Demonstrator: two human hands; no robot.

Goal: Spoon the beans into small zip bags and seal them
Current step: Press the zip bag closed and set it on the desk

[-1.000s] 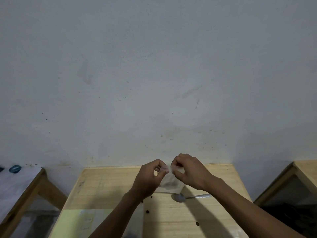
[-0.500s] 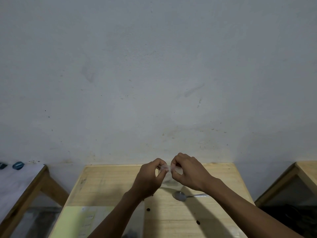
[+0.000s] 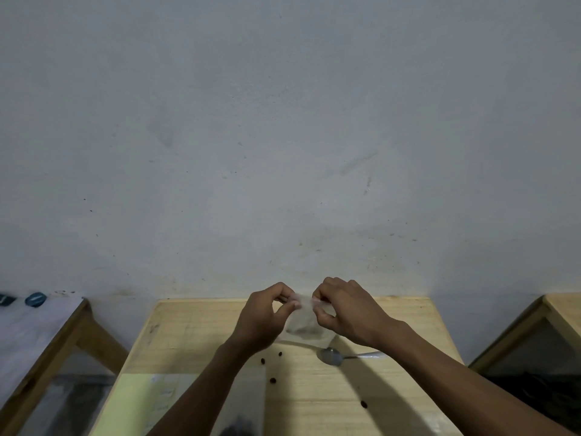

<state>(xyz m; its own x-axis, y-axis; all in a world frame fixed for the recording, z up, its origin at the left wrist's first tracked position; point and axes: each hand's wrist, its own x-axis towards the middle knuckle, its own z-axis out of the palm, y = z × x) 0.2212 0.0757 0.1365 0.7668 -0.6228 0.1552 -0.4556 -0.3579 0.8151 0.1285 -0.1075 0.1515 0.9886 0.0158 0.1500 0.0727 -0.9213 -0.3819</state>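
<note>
A small clear zip bag hangs above the wooden table, held up by its top edge. My left hand pinches the bag's left top corner and my right hand pinches the right top corner. What the bag holds is too blurred to tell. A metal spoon lies on the table just below my right wrist, bowl to the left. Several dark beans lie loose on the wood in front of the spoon.
A pale green sheet and a clear bag with dark contents lie at the table's near left. A grey wall stands right behind the table. Other tables flank it at left and right.
Both hands have shifted slightly along the bag's top edge; the bag hangs lower and fuller between them than half a second ago. The spoon and beans have not moved.
</note>
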